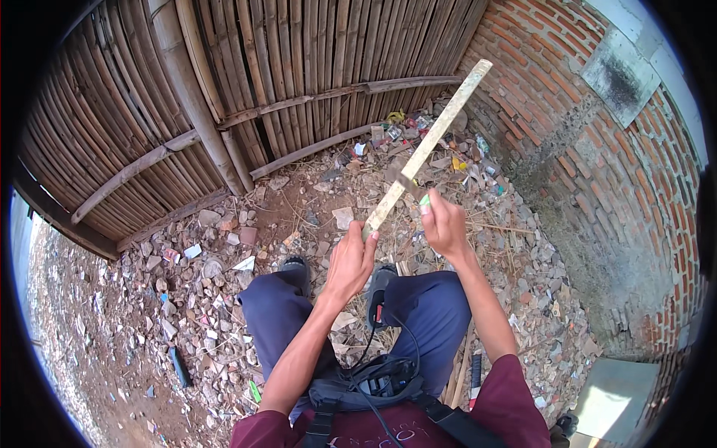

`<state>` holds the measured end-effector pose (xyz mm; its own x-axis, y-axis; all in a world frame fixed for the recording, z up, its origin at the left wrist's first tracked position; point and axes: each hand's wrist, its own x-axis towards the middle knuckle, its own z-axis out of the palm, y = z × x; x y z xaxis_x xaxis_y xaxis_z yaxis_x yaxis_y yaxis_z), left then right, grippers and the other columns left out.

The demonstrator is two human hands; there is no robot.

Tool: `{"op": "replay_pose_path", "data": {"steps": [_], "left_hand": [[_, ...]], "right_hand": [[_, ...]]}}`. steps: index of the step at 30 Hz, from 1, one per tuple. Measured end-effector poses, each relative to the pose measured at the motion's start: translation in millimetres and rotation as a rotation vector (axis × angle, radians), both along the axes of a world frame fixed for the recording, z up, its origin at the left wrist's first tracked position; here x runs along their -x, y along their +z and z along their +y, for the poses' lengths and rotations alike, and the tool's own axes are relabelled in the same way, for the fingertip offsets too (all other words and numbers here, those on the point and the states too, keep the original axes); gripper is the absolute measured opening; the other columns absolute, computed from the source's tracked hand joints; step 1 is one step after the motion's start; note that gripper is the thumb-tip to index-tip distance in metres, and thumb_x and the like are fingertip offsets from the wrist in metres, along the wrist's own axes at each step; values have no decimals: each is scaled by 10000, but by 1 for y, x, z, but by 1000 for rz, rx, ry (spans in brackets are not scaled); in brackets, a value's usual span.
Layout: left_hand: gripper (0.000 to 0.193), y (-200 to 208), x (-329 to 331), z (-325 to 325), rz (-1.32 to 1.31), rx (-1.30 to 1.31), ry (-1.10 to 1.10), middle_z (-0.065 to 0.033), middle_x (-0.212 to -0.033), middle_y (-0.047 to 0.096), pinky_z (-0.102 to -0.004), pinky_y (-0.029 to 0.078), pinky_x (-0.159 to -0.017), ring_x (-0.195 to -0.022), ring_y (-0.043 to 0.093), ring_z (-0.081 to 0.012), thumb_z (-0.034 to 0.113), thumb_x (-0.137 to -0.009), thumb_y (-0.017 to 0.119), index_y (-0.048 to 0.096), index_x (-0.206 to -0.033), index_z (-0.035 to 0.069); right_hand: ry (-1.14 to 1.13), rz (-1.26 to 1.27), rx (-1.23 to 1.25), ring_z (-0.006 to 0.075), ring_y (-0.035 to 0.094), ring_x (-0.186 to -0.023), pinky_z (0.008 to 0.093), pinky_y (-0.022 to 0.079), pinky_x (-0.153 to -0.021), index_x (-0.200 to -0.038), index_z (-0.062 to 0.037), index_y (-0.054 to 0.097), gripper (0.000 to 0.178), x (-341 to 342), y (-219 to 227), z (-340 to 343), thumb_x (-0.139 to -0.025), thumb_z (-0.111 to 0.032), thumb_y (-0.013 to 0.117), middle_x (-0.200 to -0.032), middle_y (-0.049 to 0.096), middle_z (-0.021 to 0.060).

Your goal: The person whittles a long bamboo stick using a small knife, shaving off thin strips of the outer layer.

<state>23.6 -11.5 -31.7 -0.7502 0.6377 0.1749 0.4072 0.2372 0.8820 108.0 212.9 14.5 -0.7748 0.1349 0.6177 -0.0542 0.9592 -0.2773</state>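
My left hand (pixel 347 263) is closed around the lower end of a long pale strip of wood or bamboo (pixel 442 128), which slants up and away to the right. In my closed right hand (pixel 447 228) is a knife (pixel 413 187) with a bit of green at its handle. Its dull brown blade lies across the strip, a little above my left hand. Whether the edge bites into the strip cannot be made out. My fingers hide most of the handle.
Stones and litter cover the ground (pixel 299 201) around my shoes. A bamboo fence (pixel 314 60) stands ahead, and a brick wall (pixel 590 172) is on the right. A dark blue object (pixel 179 367) lies at left; a dark-handled tool (pixel 476 371) lies beside my right leg.
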Motion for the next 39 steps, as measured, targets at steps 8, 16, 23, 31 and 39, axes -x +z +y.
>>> {"op": "replay_pose_path", "data": {"steps": [8, 16, 23, 31, 39], "left_hand": [[333, 4, 1, -2, -35, -24, -29, -264, -827, 618, -570, 433, -790, -848, 622, -490, 311, -1157, 402, 510, -1214, 1], [384, 1, 2, 0, -81, -61, -68, -291, -752, 592, -598, 421, -750, -796, 608, -533, 339, -1167, 347, 527, -1174, 1], [434, 3, 1, 4, -84, -50, -63, -248, -772, 569, -562, 415, -764, -775, 583, -487, 363, -1170, 302, 551, -1111, 13], [414, 6, 1, 4, -67, -91, -68, -328, -725, 547, -608, 390, -703, -754, 567, -565, 344, -1167, 350, 517, -1094, -28], [384, 0, 2, 2, -51, -73, -86, -333, -725, 547, -625, 379, -706, -763, 557, -581, 326, -1165, 341, 487, -1073, -17]], "right_hand": [[75, -116, -38, 374, 705, -666, 490, 537, -561, -997, -64, 560, 230, 1, -24, -20, -1049, -288, 572, -819, 699, 135], [114, -130, -60, 379, 698, -624, 489, 528, -532, -998, -61, 562, 256, 1, -28, -20, -1053, -310, 582, -830, 704, 140], [88, -135, -99, 371, 699, -619, 481, 535, -529, -994, -59, 561, 294, 4, -25, -15, -1059, -346, 569, -832, 701, 150], [67, -128, -159, 361, 707, -618, 477, 536, -511, -987, -59, 562, 309, 5, -17, -13, -1067, -357, 554, -813, 696, 135], [-54, -52, -182, 355, 701, -599, 475, 518, -484, -967, -63, 554, 310, 10, -4, 18, -1080, -350, 516, -778, 687, 146]]}}
